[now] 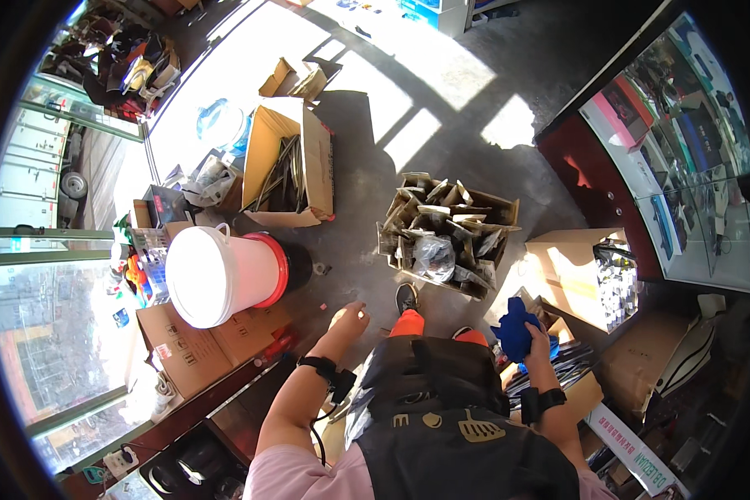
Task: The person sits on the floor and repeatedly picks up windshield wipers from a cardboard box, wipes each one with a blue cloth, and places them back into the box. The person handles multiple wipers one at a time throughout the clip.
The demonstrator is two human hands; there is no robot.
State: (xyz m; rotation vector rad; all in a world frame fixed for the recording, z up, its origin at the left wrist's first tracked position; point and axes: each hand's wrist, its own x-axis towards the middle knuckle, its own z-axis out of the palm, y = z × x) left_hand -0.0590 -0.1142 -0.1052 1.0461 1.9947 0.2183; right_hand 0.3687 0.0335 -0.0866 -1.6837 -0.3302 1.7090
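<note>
**Blue cloth in my right grip, left hand free**

Sunlit concrete floor spreads below me, crowded with cardboard boxes. My right hand [535, 340] has its grip closed around a bunched blue cloth [515, 327], which sits just to the inner side of that grip and slightly ahead of it, with no clear long axis (it is crumpled into a lump). My left hand [352, 317] hangs loosely open, holding nothing that I can see, well apart from the cloth, so the right is plainly the nearer one. Ahead of both, between them, stands an open box of folded cardboard pieces [446, 236]; out past my left grip lies a white bucket with a red rim [225, 273], tipped on its side atop a carton.
</note>
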